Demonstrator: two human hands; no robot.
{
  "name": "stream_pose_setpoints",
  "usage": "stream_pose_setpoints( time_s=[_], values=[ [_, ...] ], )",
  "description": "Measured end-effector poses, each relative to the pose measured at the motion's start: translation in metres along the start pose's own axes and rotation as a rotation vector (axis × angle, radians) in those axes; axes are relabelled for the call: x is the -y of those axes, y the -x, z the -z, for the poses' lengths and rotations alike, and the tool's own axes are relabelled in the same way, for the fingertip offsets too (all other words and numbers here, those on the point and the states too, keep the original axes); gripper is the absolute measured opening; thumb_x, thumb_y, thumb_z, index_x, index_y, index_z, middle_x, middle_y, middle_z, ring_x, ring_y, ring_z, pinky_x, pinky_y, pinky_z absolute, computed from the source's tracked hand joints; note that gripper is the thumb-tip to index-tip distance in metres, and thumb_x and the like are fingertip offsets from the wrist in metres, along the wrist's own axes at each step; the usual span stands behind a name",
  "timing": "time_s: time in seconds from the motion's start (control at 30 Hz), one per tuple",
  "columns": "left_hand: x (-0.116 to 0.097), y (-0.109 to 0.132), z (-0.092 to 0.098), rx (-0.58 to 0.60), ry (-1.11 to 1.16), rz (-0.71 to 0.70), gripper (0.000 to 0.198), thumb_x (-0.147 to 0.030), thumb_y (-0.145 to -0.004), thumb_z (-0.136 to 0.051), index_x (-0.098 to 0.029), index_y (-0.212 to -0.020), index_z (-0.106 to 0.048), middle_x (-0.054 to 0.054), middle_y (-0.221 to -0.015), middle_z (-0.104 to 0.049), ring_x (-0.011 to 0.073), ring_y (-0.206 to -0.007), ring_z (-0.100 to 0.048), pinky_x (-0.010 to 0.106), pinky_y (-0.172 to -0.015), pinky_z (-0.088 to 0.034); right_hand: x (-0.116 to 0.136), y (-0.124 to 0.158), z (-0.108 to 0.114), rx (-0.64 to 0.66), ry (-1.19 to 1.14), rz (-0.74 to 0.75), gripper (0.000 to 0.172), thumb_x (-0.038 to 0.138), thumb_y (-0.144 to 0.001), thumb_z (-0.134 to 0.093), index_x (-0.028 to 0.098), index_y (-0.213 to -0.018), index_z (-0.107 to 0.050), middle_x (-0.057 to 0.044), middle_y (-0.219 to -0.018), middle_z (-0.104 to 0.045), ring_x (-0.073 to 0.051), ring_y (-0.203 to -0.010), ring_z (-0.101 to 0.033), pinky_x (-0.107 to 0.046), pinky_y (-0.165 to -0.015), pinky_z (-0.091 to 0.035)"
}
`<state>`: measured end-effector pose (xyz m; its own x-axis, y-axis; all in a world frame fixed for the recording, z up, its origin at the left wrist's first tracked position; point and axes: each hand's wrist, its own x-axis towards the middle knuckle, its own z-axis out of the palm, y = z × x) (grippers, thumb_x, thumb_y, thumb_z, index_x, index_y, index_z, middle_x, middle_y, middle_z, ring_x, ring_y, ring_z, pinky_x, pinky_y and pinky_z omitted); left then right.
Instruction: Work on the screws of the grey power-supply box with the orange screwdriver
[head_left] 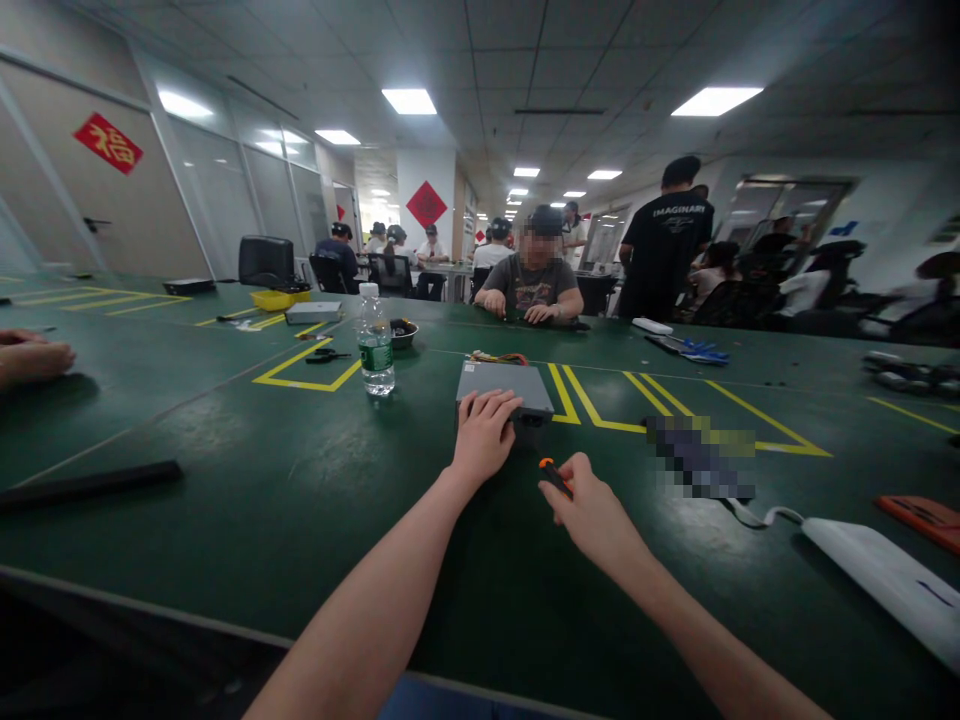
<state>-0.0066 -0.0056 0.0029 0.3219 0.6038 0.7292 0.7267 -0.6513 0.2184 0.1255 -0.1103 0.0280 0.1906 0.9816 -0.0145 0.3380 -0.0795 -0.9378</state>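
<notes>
A grey metal power supply unit (517, 385) with coloured wires at its far edge sits on the green table in front of me. My left hand (484, 430) is laid over its near left part, fingers curved on the top and thumb along the near side. Just right of the box and nearer to me, my right hand (581, 495) is closed round a small black tool with an orange end (551, 470). That tool's working end cannot be made out, and it is apart from the box.
A water bottle (376, 345) stands left of the box, with a metal bowl (403, 333) behind it. At right lie a blurred dark item (697, 460), a cable and a white power bank (877, 565). A black bar (90, 485) lies left. A person (532, 275) sits opposite.
</notes>
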Motion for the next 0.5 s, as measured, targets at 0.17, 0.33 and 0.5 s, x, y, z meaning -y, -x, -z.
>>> stream_pose_setpoints(
  time_s=[0.17, 0.33, 0.5],
  values=[
    [-0.001, 0.000, -0.001, -0.011, 0.000, 0.002, 0.034, -0.017, -0.083, -0.046, -0.029, -0.115, -0.051, -0.002, -0.124, -0.054, 0.0157, -0.119, -0.042, 0.039, -0.106, -0.020, 0.008, 0.003, -0.014, 0.101, -0.354, -0.210, 0.017, 0.029, -0.084, -0.045, 0.021, -0.072, -0.035, 0.005, -0.053, -0.052, -0.004, -0.033, -0.036, -0.014, -0.032, -0.020],
    [-0.001, 0.000, -0.001, -0.014, 0.002, -0.001, 0.036, -0.019, -0.082, -0.049, -0.030, -0.117, -0.050, -0.002, -0.123, -0.054, 0.0159, -0.118, -0.041, 0.039, -0.106, -0.020, 0.015, 0.006, -0.025, 0.068, -0.609, -0.331, 0.015, 0.023, -0.087, -0.041, 0.019, -0.072, -0.039, 0.003, -0.060, -0.049, -0.003, -0.038, -0.039, -0.011, -0.030, -0.020],
    [-0.001, -0.001, 0.001, 0.042, -0.013, -0.026, 0.039, -0.025, -0.076, -0.061, -0.034, -0.113, -0.053, 0.000, -0.126, -0.050, 0.0205, -0.121, -0.038, 0.045, -0.106, -0.019, 0.013, 0.003, -0.027, 0.068, -0.733, -0.360, 0.018, 0.017, -0.081, -0.048, 0.019, -0.066, -0.039, 0.005, -0.054, -0.041, -0.002, -0.034, -0.031, -0.011, -0.027, -0.019]
  ],
)
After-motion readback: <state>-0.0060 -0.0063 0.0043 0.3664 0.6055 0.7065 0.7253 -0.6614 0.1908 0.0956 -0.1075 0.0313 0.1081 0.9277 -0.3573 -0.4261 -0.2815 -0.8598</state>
